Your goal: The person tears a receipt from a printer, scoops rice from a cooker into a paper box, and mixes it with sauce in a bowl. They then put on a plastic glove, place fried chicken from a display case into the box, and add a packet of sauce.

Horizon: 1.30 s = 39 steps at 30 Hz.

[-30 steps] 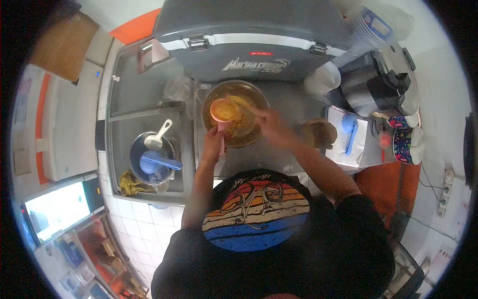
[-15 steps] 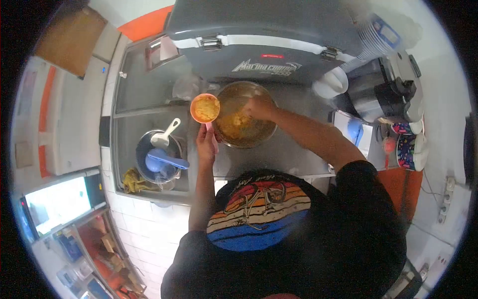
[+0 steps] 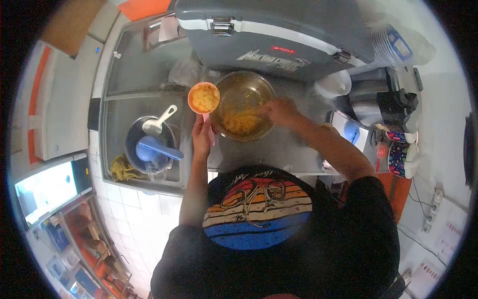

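In the head view, my left hand [image 3: 201, 134] grips the handle of a pink scoop [image 3: 207, 117]. The scoop's round cup is filled with yellow, crumbly food [image 3: 204, 97] and sits level at the left rim of a metal bowl [image 3: 253, 81]. More of the yellow food [image 3: 239, 122] lies at the bottom of this bowl. Over the bowl's right rim is my right hand [image 3: 281, 112], its fingers bent together and pointing inward. Whatever they may hold is too blurred to make out.
To the left, a sink [image 3: 112, 107] holds a dark pot [image 3: 130, 144] with a white spatula [image 3: 154, 127] and a blue ladle [image 3: 147, 149], beside a yellow cloth [image 3: 122, 169]. A grey cooler box [image 3: 279, 30] stands behind the bowl. An appliance [image 3: 368, 99] and stacked cups [image 3: 388, 45] are at right.
My right hand has moved from over the middle of the bowl to its right rim, uncovering the food inside. My left hand keeps the filled scoop by the left rim. The view has shifted slightly.
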Motion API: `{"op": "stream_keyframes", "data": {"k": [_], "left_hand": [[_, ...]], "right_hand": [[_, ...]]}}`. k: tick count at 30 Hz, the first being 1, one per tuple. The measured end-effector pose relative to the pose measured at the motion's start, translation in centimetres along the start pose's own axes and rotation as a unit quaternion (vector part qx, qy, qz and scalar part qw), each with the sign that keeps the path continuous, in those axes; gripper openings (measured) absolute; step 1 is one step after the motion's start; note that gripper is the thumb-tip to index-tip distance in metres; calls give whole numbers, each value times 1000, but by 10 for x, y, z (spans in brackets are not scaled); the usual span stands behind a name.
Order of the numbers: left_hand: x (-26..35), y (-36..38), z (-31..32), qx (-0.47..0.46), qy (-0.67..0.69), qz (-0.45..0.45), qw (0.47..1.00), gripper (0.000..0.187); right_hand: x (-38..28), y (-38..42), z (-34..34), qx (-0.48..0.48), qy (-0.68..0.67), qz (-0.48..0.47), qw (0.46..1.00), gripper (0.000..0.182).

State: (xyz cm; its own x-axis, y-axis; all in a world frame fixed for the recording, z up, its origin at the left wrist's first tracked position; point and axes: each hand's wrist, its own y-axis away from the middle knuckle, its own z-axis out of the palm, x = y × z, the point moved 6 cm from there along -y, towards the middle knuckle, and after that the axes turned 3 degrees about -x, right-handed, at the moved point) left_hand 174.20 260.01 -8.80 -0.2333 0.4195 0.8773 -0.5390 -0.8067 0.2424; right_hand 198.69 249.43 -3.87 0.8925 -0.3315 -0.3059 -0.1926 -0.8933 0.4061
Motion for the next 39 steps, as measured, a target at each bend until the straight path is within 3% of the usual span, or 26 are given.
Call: {"op": "stream_keyframes", "data": {"k": [4,7,10,13,15,18,19,22,28,31,34,36,37,39], "left_hand": [[2,0,3,5,-14,-10,1000,31],[3,-1,0,3,-14,-10,1000,30],[5,1,1,2,-7,-12,1000,31],[-8,-3,-7,-14,-6,-12,1000,33],[-12,-6,-8,-16,14,-2,1000,34],[-1,-3,0,-17,-27,-2,999,36],[3,-1,3,-15,-32,3,999,36],[12,1,5,-23,-48,8,999,35],[3,1,4,-25,-56,-40,997,33],[20,3,22,-9,-96,-17,995,31],[23,1,30,-20,-211,-19,977,30],[39,7,52,-21,-344,-44,938,31],[33,10,58,-21,-345,-72,936,32],[22,14,67,-23,-347,-128,929,34]], "right_hand": [[8,4,-40,43,16,127,991,25],[27,-2,-9,53,109,142,982,28],[22,5,27,-149,64,139,977,26],[-19,22,26,-157,-8,96,983,25],[-27,11,65,-100,-5,40,994,27],[-34,-9,91,-16,-186,76,979,30],[-33,-13,93,11,-276,105,955,32],[-26,-21,106,-27,-475,153,866,37],[-10,15,64,68,-569,169,802,34],[9,26,49,91,-472,179,858,33],[14,33,38,143,-440,75,883,35],[11,41,28,179,-398,95,895,33],[8,46,23,197,-376,106,899,33],[-20,55,4,129,-288,140,939,31]]}}
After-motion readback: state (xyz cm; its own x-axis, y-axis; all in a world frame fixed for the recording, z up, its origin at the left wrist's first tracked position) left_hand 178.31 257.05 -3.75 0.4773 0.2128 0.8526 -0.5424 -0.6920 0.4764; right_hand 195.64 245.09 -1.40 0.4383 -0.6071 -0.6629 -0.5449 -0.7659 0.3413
